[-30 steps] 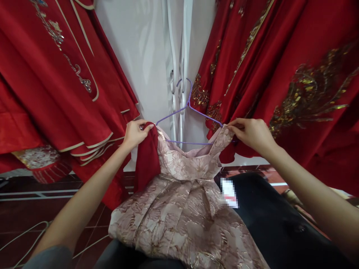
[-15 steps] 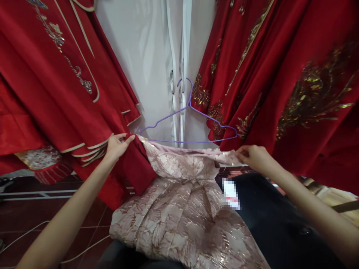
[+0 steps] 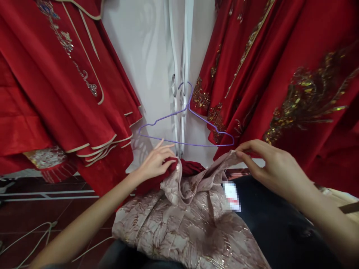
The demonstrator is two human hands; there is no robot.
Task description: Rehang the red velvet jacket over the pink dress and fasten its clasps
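A pale pink dress (image 3: pixel 179 228) with a metallic gold pattern lies across my lap, its upper edge raised between my hands. My left hand (image 3: pixel 158 160) pinches that edge near the middle, together with some dark red cloth (image 3: pixel 193 167) behind it. With thumb and fingertips, my right hand (image 3: pixel 260 160) grips the other end of the edge and holds it up to the right. The top of the dress sags in folds between them. Just beyond hangs a bare purple hanger (image 3: pixel 186 108), apart from both hands.
Red embroidered garments hang on the left (image 3: pixel 84 112) and on the right (image 3: pixel 246 74). A white cabinet (image 3: pixel 140 45) with long handles (image 3: pixel 183 48) stands behind the hanger. A blurred white tag (image 3: pixel 231 196) lies beside the dress. A pale cord (image 3: pixel 33 231) runs over the dark tiled floor.
My left hand has moved right, toward my right hand, with its end of the dress edge. The stretched edge has gone slack and folded, showing dark red cloth behind.
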